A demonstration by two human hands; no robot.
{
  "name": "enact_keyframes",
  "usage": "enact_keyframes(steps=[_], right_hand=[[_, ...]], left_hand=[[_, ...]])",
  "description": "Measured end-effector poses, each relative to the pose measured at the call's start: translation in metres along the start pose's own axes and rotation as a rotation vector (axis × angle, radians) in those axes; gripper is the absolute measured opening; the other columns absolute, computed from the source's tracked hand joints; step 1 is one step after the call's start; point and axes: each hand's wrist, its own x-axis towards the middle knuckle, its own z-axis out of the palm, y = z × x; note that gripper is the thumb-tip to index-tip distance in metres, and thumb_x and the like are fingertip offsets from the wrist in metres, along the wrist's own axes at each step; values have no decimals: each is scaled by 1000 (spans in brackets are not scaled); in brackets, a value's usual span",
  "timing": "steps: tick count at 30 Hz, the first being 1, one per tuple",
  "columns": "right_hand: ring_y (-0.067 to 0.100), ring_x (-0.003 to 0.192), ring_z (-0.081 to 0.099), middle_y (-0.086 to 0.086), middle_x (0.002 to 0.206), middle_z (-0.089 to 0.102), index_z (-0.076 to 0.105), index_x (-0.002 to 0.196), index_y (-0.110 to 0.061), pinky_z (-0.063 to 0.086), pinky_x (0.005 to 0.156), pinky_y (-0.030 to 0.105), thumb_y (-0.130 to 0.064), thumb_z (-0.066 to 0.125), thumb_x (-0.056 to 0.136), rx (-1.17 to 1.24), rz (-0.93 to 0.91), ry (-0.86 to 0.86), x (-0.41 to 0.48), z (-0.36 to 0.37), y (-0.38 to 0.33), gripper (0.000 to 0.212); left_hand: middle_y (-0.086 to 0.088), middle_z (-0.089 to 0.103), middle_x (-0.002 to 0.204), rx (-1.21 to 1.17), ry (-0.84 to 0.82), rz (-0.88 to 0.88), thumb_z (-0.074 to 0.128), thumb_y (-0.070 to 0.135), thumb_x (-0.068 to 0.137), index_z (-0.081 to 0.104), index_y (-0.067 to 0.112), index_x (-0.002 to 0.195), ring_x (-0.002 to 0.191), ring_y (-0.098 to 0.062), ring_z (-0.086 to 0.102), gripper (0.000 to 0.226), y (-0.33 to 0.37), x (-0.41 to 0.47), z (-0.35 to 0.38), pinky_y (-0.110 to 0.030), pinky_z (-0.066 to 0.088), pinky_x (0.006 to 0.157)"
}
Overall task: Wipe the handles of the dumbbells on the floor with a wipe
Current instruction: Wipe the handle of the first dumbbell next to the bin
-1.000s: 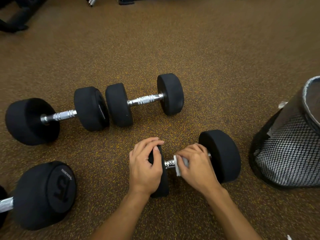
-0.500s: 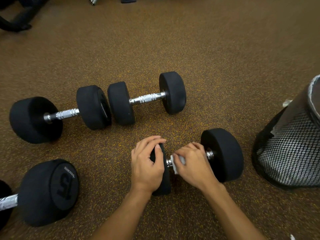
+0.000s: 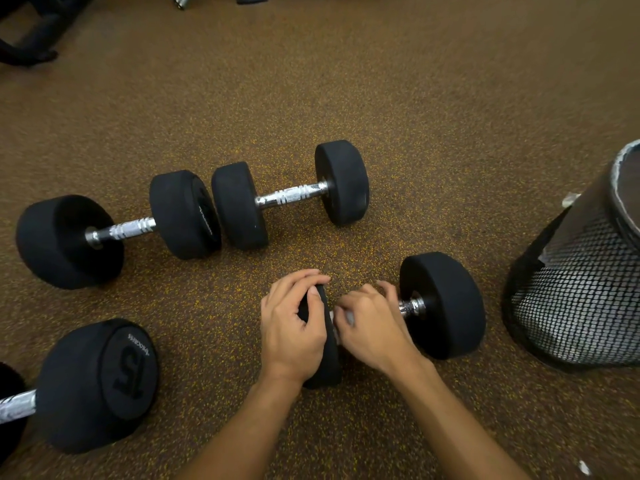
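Head view. The right hand (image 3: 372,329) curls round the wipe (image 3: 349,318), pressing it on the handle (image 3: 410,306) of the near dumbbell (image 3: 445,306). Just left of this grip, the left hand (image 3: 294,329) clasps that dumbbell's left weight. To the right lie bare chrome, then a mesh bin (image 3: 581,299).

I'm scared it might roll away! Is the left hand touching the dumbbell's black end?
Touching. The head view shows the left hand lying on the black end, fingers curled over its top edge.
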Motion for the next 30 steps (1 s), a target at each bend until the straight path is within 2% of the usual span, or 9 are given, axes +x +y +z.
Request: enact_keyframes(steps=[3, 7, 13, 16, 20, 23, 30], right_hand=[[10, 108, 59, -16, 99, 73, 75, 96, -29, 21, 121, 42, -41, 38, 100, 35, -76, 51, -5, 2, 6, 39], [5, 117, 58, -24, 116, 73, 79, 114, -34, 24, 122, 40, -41, 55, 102, 185, -164, 195, -22, 6, 20, 28], [7, 137, 53, -27, 146, 60, 68, 139, -39, 21, 127, 46, -38, 61, 103, 111, -266, 223, -38, 13, 39, 36], [12, 138, 55, -22, 146, 63, 70, 138, -34, 23, 127, 49, -39, 64, 104, 77, -290, 302, -37, 17, 41, 35], [17, 134, 60, -15, 141, 68, 74, 133, -26, 29, 125, 53, -30, 73, 101, -2, -384, 373, -31, 23, 35, 33], [18, 133, 61, -14, 142, 68, 74, 134, -26, 32, 123, 55, -31, 75, 101, -23, -390, 403, -33, 21, 43, 33], [18, 130, 63, -8, 139, 70, 74, 133, -19, 31, 125, 47, -30, 69, 104, 42, -388, 405, -31, 25, 40, 31]], left_hand=[[20, 69, 125, -3, -3, 2, 44, 36, 101, 79, 31, 113, 124, -3, 59, 37, -1, 1, 0, -44, 44, 110], [19, 69, 124, 0, 0, 6, 44, 36, 101, 79, 30, 112, 124, -2, 58, 37, 0, 0, 0, -43, 44, 110], [17, 70, 123, -7, -5, 6, 44, 36, 101, 79, 30, 112, 124, -6, 60, 38, 0, 2, -1, -48, 46, 109], [17, 71, 122, -10, -12, 0, 44, 35, 102, 79, 30, 111, 123, -8, 61, 37, 0, 5, 0, -51, 46, 108], [18, 71, 121, -20, -13, -5, 45, 33, 102, 79, 31, 110, 123, -8, 62, 35, -2, 8, 0, -52, 47, 108], [18, 71, 122, -21, -20, -9, 45, 34, 102, 79, 31, 111, 123, -7, 61, 35, -2, 8, 1, -51, 47, 108], [17, 71, 121, -25, -21, -6, 44, 34, 102, 79, 30, 110, 122, -7, 62, 36, -2, 9, 0, -51, 47, 108]])
